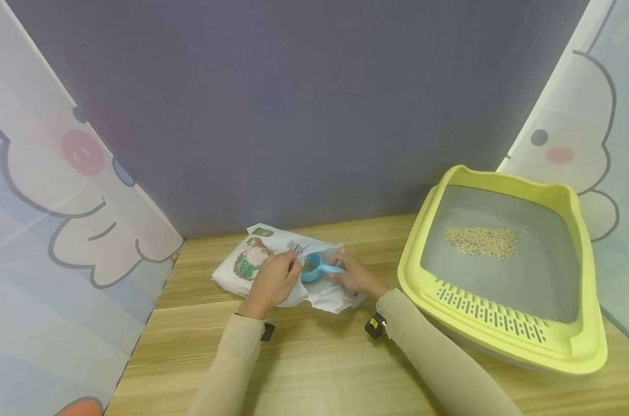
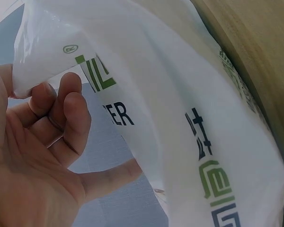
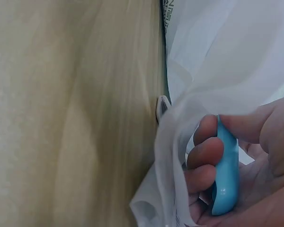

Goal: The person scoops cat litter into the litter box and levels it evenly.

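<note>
A white printed plastic bag [image 1: 282, 241] lies on its side on the wooden table, its mouth toward the right. My left hand [image 1: 274, 282] pinches the edge of the bag's mouth between thumb and fingers, as the left wrist view shows on the white film [image 2: 146, 94]. With its fingers curled round the handle, my right hand [image 1: 353, 274] holds a light blue scoop [image 1: 312, 270] at the bag's opening. Some grainy material shows in the scoop's cup. In the right wrist view the blue handle [image 3: 227, 172] sits between fingers and thumb, beside the bag's loose film.
A yellow-green litter box [image 1: 414, 254] with a grey base stands to the right on the table [image 1: 314, 370]. Pale pellets [image 1: 482, 241] lie in a patch on its floor. A dark grey panel [image 1: 304, 115] rises behind, with cartoon-printed panels at both sides.
</note>
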Motion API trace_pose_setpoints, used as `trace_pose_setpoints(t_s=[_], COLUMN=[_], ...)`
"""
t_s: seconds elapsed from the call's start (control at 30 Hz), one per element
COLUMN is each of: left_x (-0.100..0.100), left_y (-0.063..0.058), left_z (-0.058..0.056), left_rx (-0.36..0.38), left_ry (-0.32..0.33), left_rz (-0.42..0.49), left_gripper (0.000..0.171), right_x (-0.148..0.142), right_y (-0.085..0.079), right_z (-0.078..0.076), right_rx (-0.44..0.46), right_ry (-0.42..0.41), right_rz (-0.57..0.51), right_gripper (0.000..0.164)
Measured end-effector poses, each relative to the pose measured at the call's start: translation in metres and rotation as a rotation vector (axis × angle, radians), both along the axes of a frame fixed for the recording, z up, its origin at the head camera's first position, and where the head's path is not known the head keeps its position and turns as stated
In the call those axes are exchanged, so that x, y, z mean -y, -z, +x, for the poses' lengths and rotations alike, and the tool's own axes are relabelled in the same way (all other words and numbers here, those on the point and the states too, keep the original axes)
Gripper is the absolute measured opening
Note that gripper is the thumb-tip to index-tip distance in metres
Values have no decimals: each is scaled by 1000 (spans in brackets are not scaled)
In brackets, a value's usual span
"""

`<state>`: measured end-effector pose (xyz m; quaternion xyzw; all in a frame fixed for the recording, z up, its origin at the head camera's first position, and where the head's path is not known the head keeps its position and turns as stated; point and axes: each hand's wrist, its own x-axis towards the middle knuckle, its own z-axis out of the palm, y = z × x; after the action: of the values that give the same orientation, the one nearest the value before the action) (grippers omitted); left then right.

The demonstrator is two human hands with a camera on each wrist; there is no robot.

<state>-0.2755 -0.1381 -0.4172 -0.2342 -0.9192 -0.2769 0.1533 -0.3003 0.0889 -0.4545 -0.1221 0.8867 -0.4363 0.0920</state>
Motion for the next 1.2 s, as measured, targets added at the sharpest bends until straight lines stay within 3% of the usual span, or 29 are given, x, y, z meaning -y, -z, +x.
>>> trace_pose_setpoints(t_s=[0.43,0.7,1.2], left_x=[4,6,15], left_y=[-2,-1,-5], left_z=[-1,-2,-2], left_rx=[36,68,118], left_ry=[29,44,54], left_rz=[-21,-17,-4], left_gripper=[30,30,30], right_x=[-1,5,24], right_y=[14,17,20], right_z=[8,16,27], right_rx=[8,98,149], right_ry=[21,74,137], right_rz=[-59,-181,-233], right_gripper=[12,12,17])
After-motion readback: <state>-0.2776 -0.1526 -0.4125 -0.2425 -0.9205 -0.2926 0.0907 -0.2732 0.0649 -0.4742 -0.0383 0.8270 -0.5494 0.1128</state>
